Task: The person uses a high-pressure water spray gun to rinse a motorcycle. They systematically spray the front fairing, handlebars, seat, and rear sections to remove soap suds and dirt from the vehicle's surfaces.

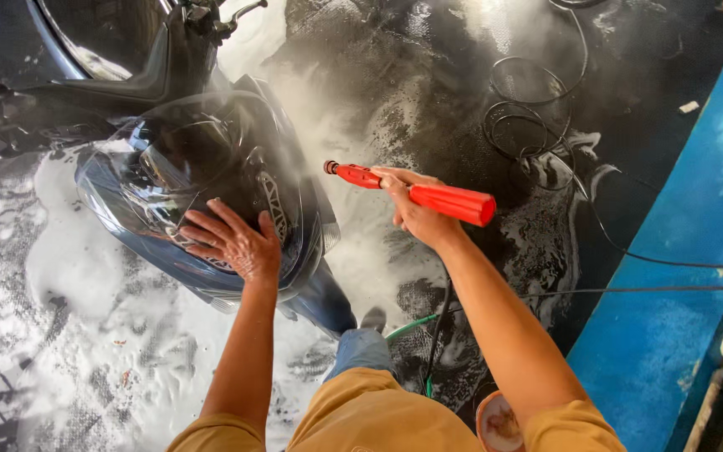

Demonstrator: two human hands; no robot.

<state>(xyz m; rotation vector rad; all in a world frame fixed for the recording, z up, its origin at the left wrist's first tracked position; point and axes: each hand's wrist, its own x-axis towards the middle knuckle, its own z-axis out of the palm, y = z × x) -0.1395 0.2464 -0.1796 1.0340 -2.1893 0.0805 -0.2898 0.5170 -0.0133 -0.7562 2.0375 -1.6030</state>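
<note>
Right hand (412, 209) grips red spray gun (428, 194), spraying scooter (211, 167); left hand (232, 243) lies spread flat on its front. Foam still covers floor (85, 335) at left, so rinsing looks partway done.

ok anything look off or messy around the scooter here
Nothing looks damaged. White foam is spread over the wet floor beside the scooter, and a thin black hose lies in loose, tangled loops behind the red spray gun.

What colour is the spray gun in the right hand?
Bright red spray gun, clearest in the head view.
</note>
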